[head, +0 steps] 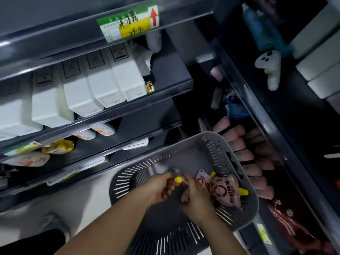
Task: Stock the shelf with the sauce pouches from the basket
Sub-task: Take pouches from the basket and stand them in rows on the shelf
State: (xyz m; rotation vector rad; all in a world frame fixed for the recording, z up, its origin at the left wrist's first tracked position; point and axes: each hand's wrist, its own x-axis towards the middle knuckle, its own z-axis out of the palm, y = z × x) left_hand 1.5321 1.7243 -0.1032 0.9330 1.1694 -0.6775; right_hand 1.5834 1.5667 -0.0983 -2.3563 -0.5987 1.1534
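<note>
Reaching into the basket [207,138], your left hand [159,188] and right hand [195,199] meet on one pouch [178,180]. Both sets of fingers curl round it, and its yellow cap shows between them. Blur hides which fingers bear on it and whether it has left the basket floor.

Just right of that grip, the spare pouches [225,193] lie in a small pile against the basket wall, at least two of them by their yellow caps. Up and to the left of the grip, the shelf [95,150] already carries shelved pouches [104,129] lying on their sides, with dark space beside them toward the basket. White cartons [79,96] fill the tier above.

By this showing, the job is well under way but not finished. One pouch is in hand, a few wait beside it, and the shelf looks to have room for them all.
</note>
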